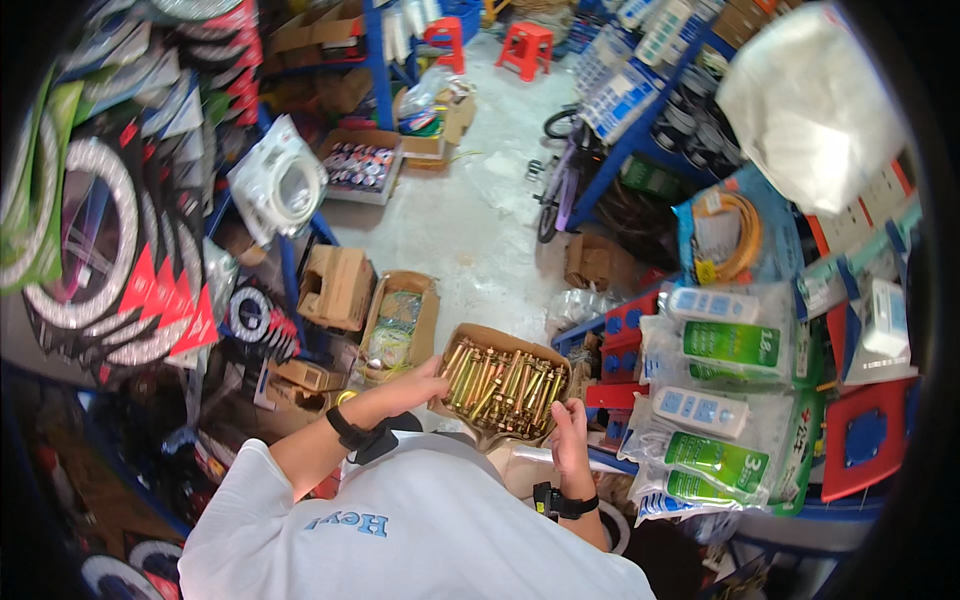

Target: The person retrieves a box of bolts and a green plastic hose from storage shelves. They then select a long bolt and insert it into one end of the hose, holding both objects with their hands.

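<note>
An open brown cardboard box (497, 336) full of several brass-coloured expansion bolts (505, 385) is held in front of my chest. My left hand (412, 387) grips its left edge, fingers against the bolts. My right hand (566, 430) holds the box's right near corner from below. Both wrists wear black bands. My white shirt fills the lower middle of the view.
Blue shelving on the right holds bagged power strips (735, 345) and an orange cable pack (730, 235). On the left hang coiled hoses (90, 250) in packs. Open cardboard boxes (400, 320) sit on the concrete floor. A small bicycle (560, 185) and red stools (525, 45) stand farther off.
</note>
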### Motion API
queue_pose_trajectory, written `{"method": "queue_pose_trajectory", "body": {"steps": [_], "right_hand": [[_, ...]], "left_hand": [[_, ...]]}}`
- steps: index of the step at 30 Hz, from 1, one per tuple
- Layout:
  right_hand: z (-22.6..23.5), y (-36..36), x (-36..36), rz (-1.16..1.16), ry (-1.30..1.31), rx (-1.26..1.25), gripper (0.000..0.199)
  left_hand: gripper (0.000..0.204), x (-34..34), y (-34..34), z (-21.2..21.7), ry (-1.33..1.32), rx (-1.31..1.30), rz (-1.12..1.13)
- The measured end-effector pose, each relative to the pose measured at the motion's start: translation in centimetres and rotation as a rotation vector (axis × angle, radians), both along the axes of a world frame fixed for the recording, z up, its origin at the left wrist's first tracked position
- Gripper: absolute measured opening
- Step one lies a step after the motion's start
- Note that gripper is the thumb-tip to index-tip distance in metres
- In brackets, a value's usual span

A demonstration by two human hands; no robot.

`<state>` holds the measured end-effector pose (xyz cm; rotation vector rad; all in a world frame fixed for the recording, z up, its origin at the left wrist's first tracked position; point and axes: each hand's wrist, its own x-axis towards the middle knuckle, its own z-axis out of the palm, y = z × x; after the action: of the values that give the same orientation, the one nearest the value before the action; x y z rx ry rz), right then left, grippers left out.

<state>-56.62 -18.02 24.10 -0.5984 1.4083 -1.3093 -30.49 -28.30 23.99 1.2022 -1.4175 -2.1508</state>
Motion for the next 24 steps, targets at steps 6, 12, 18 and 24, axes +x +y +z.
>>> {"method": "queue_pose_trajectory", "body": {"steps": [6,12,18,24], "right_hand": [[-0.8,0.9,-1.6,-0.082,-0.024,0.005,0.022],[0.0,-1.3,-2.4,-0.125,-0.076,-0.004,0.026],[1.3,-7.0,-3.6,-0.144,-0.045,-0.023,0.025],[-0.9,-14.8,-4.6,-0.186,-0.084,0.028,0.024]], "left_hand": [[0.061,-3.0,-2.2,0.0,-0.014,-0.01,-0.107],[0.059,-5.1,-5.6,0.1,0.112,0.043,-0.121],[0.057,-6.3,-10.7,0.4,0.089,0.039,-0.1],[0.052,-6.9,-18.3,-0.6,0.107,0.063,-0.081]]}}
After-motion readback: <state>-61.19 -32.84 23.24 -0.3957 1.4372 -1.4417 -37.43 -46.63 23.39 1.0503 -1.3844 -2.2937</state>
